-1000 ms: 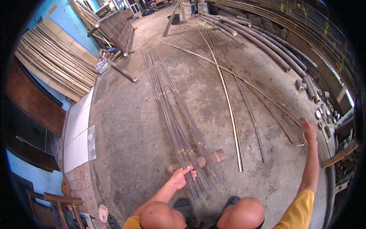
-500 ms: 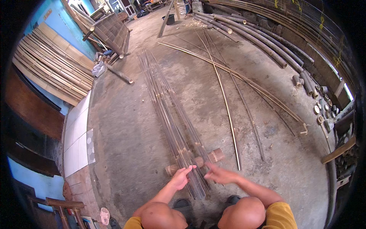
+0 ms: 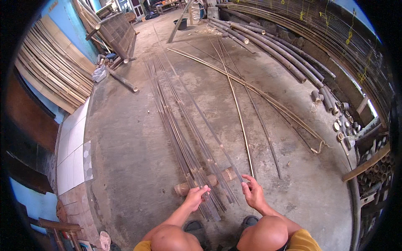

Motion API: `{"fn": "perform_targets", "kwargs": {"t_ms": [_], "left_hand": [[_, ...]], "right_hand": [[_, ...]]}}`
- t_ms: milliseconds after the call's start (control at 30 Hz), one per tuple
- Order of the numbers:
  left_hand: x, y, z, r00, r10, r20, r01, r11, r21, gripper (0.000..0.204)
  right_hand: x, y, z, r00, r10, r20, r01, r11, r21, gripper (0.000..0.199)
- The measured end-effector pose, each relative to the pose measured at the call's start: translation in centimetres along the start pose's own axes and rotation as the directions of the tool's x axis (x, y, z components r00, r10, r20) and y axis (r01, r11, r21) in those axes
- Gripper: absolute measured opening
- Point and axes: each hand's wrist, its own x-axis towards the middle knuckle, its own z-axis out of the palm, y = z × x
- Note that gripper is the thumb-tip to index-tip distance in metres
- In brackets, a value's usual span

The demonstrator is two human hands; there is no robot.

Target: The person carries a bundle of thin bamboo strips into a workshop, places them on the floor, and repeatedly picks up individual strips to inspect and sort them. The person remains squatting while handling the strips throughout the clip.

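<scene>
Long dark bamboo strips [image 3: 169, 121] stretch away from me in loose bundles, their near ends crossing a short bamboo log [image 3: 183, 189] on the floor. My left hand [image 3: 195, 198] is closed over the left-hand bundle near its close end, fingers curled on the strips. To the right, my right hand [image 3: 253, 195] has its thumb and forefinger at the near end of a single bamboo strip [image 3: 200, 112]. That strip lies apart from the bundles and runs far up the floor. Both of my knees flank the near ends.
Several separate bamboo strips [image 3: 235, 100] cross on the floor at right. Thick bamboo poles [image 3: 272, 51] lie along the right wall, near short cut pieces [image 3: 337, 125]. Split bamboo panels [image 3: 54, 67] lean at left. A black bucket [image 3: 181, 25] stands far off.
My right hand has moved right, away from the bundle, with one bamboo strip drawn apart from the others. My left hand stays at the bundle. The whole view has shifted slightly.
</scene>
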Motion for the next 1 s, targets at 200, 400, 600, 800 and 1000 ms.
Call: {"fn": "perform_targets", "kwargs": {"t_ms": [200, 400, 600, 800, 1000], "left_hand": [[-0.8, 0.1, -1.3, 0.999, -0.007, -0.037, 0.008, 0.999, 0.033, 0.031], [-1.5, 0.6, -1.6, 0.999, -0.008, -0.039, 0.010, 0.999, 0.040, 0.030], [-1.5, 0.3, -1.9, 0.999, -0.005, -0.035, 0.007, 0.999, 0.038, 0.029], [-1.2, 0.2, -1.4, 0.999, -0.045, 0.009, 0.044, 0.994, 0.100, 0.034], [-1.6, 1.7, 0.7, 0.969, -0.078, 0.234, 0.046, 0.989, 0.140, 0.041]], "right_hand": [[2.4, 3.3, -3.7, 0.971, -0.152, -0.186, 0.086, 0.942, -0.323, 0.029], [7.5, 7.6, -8.2, 0.942, -0.190, -0.277, 0.017, 0.850, -0.526, 0.029], [8.0, 10.0, -9.7, 0.957, 0.025, -0.289, -0.050, 0.996, -0.078, 0.030], [5.0, 10.4, -10.0, 0.938, -0.285, -0.198, 0.025, 0.624, -0.781, 0.034], [1.1, 4.0, 1.2, 0.830, 0.158, 0.534, -0.137, 0.987, -0.078, 0.050]]}}
